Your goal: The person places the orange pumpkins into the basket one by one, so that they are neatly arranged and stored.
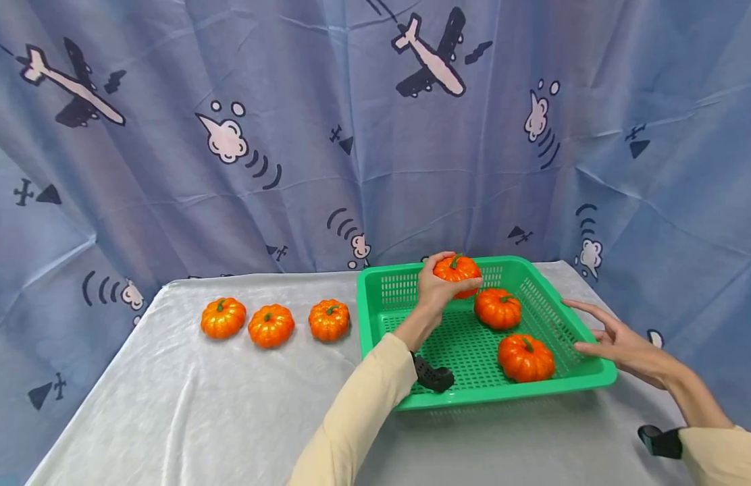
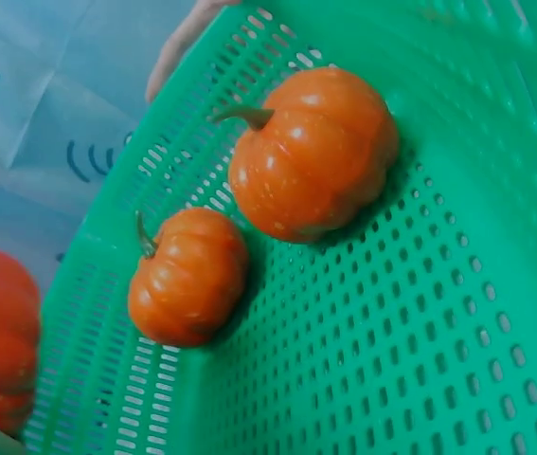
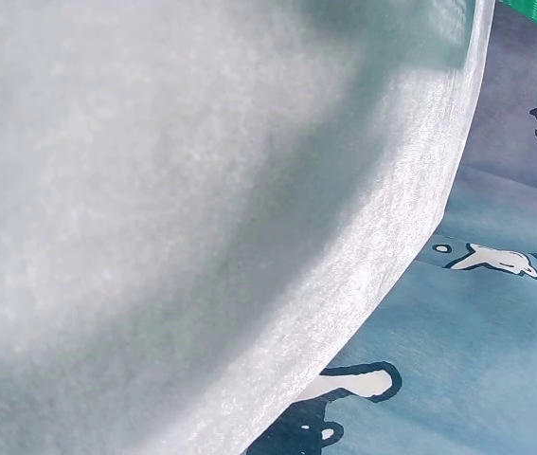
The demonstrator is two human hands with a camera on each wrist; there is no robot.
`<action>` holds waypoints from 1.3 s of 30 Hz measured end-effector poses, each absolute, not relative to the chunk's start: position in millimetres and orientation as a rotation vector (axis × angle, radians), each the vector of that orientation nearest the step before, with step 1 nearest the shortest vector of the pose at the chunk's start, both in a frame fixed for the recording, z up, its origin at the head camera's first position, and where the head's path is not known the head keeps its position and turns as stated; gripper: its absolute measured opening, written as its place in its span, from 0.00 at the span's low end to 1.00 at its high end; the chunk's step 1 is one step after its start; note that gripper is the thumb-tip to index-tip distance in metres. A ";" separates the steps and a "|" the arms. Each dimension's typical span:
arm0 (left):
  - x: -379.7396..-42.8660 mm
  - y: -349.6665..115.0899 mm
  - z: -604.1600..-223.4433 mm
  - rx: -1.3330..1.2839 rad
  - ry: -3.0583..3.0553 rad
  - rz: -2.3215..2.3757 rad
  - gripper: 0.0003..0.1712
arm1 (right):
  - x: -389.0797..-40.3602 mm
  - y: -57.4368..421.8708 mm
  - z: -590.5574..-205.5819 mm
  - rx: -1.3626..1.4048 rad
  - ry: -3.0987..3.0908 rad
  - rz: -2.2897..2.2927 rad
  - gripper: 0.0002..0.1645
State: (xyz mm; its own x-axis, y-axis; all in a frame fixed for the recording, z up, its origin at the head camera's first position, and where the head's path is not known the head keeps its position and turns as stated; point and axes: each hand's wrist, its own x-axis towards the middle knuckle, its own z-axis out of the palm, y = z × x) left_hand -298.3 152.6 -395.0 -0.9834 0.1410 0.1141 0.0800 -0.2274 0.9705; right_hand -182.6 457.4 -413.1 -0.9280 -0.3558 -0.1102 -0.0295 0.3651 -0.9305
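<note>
In the head view my left hand (image 1: 436, 287) holds a small orange pumpkin (image 1: 456, 271) with a green stem, raised near the back wall of a green plastic basket (image 1: 368, 324). Part of that pumpkin shows at the left edge of the left wrist view. Two more pumpkins lie inside the basket, one toward the back (image 1: 497, 308) and one nearer the front right (image 1: 525, 358). My right hand (image 1: 625, 347) holds the basket's right rim, its thumb over the edge and a finger stretched along the outside.
Left of the basket, three pumpkins stand in a loose row on the white cloth-covered table (image 1: 242, 412): a left one (image 1: 223, 318), a middle one (image 1: 271, 325) and a right one (image 1: 329, 320). A blue curtain (image 1: 302, 135) with airplane prints hangs behind the table.
</note>
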 end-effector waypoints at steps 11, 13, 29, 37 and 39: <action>-299.8 158.1 -403.6 0.072 2.266 2.093 0.33 | -184.1 458.2 -410.6 -0.334 2.290 -1.598 0.46; -297.6 159.8 -403.3 0.063 2.346 2.011 0.33 | -184.1 458.7 -410.9 -0.335 2.290 -1.597 0.46; -292.0 172.2 -416.8 -0.037 2.350 2.024 0.31 | -184.6 459.1 -410.2 -0.329 2.343 -1.566 0.46; -287.7 180.1 -423.3 -0.088 2.348 2.063 0.35 | -184.2 457.5 -409.9 -0.340 2.339 -1.565 0.46; -288.6 182.6 -424.8 -0.109 2.390 2.019 0.36 | -184.0 457.1 -409.4 -0.335 2.358 -1.551 0.46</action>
